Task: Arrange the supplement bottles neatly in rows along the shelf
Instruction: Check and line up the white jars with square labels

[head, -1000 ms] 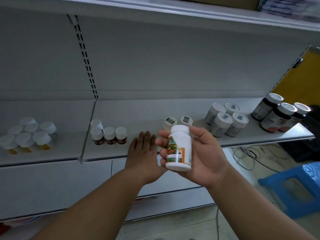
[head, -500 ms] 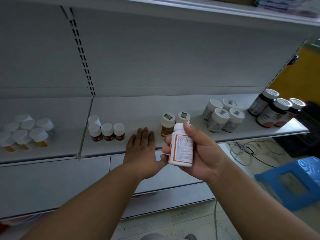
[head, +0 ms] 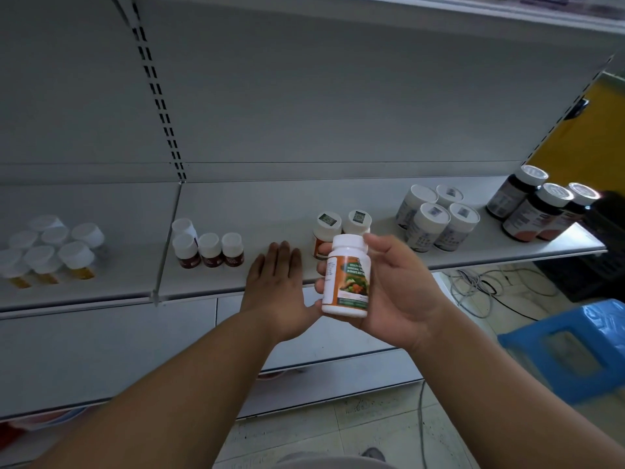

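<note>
While your right hand [head: 394, 286] grips the white orange-labelled supplement bottle [head: 346, 275] before the grey metal shelf [head: 270, 211], hiding its far side, your left hand [head: 275, 292] lies flat, fingers straight; label text blurs.

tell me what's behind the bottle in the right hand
Behind the held bottle, two white-capped bottles stand side by side on the shelf. The bottle and the right hand cover their lower parts, so most of their labels cannot be seen.

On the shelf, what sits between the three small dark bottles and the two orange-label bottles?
Head view: only the left hand, flat on the shelf, lies between the small dark bottles and the orange-label bottles.
</note>
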Demonstrator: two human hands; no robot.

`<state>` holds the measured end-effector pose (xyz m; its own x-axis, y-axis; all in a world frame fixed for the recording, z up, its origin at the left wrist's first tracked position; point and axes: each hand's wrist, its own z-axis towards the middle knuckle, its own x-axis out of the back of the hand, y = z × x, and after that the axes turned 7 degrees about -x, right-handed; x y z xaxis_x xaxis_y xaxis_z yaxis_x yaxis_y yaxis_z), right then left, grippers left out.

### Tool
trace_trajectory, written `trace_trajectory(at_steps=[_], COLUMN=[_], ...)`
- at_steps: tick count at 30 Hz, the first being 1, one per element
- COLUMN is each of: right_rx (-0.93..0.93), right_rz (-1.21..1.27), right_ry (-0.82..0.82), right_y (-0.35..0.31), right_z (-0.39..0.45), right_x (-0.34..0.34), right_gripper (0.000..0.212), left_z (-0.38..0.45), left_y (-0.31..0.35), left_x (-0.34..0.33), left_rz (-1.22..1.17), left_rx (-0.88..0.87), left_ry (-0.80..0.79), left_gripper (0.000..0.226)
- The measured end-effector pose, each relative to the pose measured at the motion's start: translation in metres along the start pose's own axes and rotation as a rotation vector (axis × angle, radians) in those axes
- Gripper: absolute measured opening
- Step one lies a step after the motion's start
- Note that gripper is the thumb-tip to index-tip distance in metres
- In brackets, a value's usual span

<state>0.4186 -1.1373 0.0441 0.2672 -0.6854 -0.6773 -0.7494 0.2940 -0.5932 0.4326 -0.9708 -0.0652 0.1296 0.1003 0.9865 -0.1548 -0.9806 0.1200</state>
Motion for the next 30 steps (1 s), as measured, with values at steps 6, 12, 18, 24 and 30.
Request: trace_trajectory(at_steps=[6,12,18,24,30], right_rx=[0.232,0.676,1.234,0.685,-0.061], right_rz=[-0.288,-1.019,-1.602,-0.822,0.091], right_ry=[0.133,0.394,0.494,0.505,0.272], right_y=[0.001,0.002,0.011,0.004,-0.022], right_z=[0.003,-0.004,-0.003,-0.016,-0.014], right_x=[0.001,0.007,0.024,-0.004,-0.019], right_gripper=[0.049,0.04,0.039,0.031,0.055], left_z=[0.001,-0.001,-0.002,-0.001,0.0], left_y=[0.0,0.002,0.003,0.002,0.003], left_x=[-0.001,0.001,0.002,0.001,-0.003], left_rz=[-0.006,-0.001,0.005,-0.003,0.004], left_rx=[0.01,0.015,0.02,0.025,0.038], left_ry=[0.014,0.035,0.028,0.024,0.061], left_gripper=[0.107,0.107,0.106,0.107,0.106])
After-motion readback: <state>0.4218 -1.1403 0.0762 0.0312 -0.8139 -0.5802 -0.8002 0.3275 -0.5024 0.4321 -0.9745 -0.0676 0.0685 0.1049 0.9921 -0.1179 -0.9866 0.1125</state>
